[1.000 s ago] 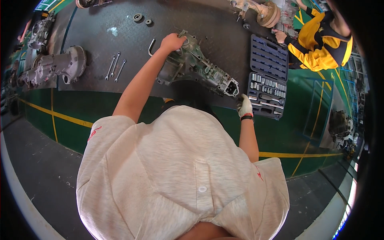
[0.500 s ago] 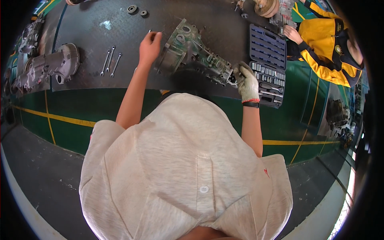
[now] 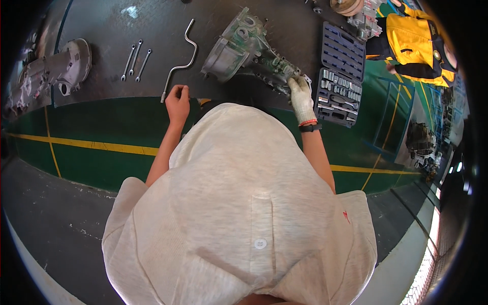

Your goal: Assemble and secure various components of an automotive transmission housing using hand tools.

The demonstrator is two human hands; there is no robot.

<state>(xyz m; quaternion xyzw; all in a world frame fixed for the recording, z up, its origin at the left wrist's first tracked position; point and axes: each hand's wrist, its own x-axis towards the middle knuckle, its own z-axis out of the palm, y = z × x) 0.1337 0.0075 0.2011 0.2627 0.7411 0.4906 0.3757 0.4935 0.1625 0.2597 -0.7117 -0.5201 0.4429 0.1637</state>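
Observation:
My bare left hand [image 3: 178, 103] is closed with its fingers curled, at the near edge of the bench. It sits just right of the lower end of a speed brace [image 3: 194, 48], a long cranked steel handle lying on the bench; nothing shows in the fingers. My right hand [image 3: 301, 96], in a pale work glove with a red cuff, grips the narrow right end of a metal gearbox housing [image 3: 236, 48]. The fingertips there are partly hidden. Immediately right of the glove lies an open socket set case [image 3: 339, 76].
Several combination wrenches [image 3: 133, 60] lie left of the brace. Another gearbox housing [image 3: 61, 68] rests at the far left. At the upper right stands a person in a yellow and black jacket [image 3: 409, 43], beside more metal parts [image 3: 363, 23].
My left hand has come back toward me, uncovering the speed brace. My gloved right hand has shifted left onto the housing's end. The view has tilted, and the person at right has moved.

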